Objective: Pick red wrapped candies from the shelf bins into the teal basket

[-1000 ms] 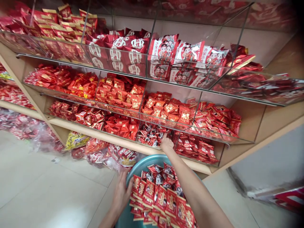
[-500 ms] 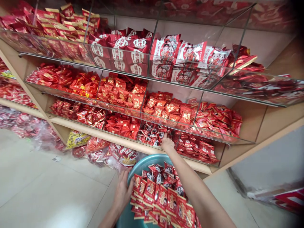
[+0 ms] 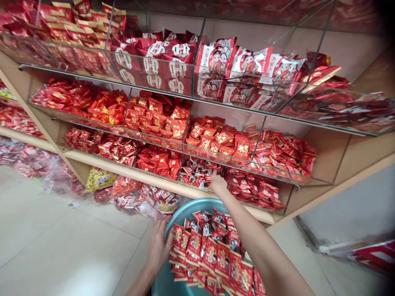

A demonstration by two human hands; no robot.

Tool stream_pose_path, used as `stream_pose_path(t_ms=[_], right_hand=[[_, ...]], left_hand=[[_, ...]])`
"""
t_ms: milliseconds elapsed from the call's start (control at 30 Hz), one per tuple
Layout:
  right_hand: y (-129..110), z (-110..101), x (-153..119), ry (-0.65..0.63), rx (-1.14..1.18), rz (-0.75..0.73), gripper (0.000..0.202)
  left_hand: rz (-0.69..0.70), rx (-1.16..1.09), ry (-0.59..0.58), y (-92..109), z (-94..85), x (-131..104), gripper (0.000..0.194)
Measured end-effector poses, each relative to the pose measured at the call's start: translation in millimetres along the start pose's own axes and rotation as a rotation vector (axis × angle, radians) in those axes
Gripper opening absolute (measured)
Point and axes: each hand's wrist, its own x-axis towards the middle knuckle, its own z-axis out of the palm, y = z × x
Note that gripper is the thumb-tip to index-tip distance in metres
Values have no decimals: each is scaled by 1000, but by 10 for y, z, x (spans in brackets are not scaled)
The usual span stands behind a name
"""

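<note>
My left hand (image 3: 159, 244) grips the left rim of a teal basket (image 3: 185, 209), its thumb on the inner side. Inside the basket lie many red packets with gold characters (image 3: 210, 253) and dark-red packets with figures (image 3: 207, 228). Beyond the rim, my right hand (image 3: 217, 183) reaches to the lowest shelf, the index finger stretched toward a compartment of small dark-red and white packets (image 3: 196, 172). Its other fingers look curled, and nothing shows in them. The right forearm passes over the basket's right side.
Shelves with clear dividers hold red packets (image 3: 154, 119), larger white-and-red packets (image 3: 216, 57) and maroon packets (image 3: 151, 57). A wooden ledge (image 3: 123, 168) runs below. Plastic bags of packets (image 3: 160, 197) lie on the tiled floor (image 3: 77, 238). A grey wall stands at the right.
The view has shifted slightly. My right hand stays at the same compartment, and my left hand keeps its place on the rim.
</note>
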Motion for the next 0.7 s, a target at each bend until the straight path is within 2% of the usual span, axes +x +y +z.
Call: stream_pose_path(t_ms=[167, 267, 367, 433, 533, 600, 700], right_hand=[[-5, -281, -154, 49, -16, -48, 74], [38, -465, -384, 116, -24, -105, 70], [120, -516, -676, 147, -16, -178, 63], [186, -427, -858, 100, 24, -238, 55], [270, -153, -1040, -47, 116, -309, 50], [300, 40, -1087, -116, 141, -308, 50], [308, 236, -1075, -148, 121, -263, 50]], left_hand=[[-4, 9, -11, -11, 5, -7, 31], [-6, 9, -17, 2, 3, -6, 31], [-7, 8, -23, 19, -2, -2, 32], [-7, 5, -27, 29, -5, 0, 31], [0, 0, -36, 40, -8, 1, 31], [7, -2, -43, 45, -10, 1, 31], [14, 2, -45, 45, -11, -1, 30]])
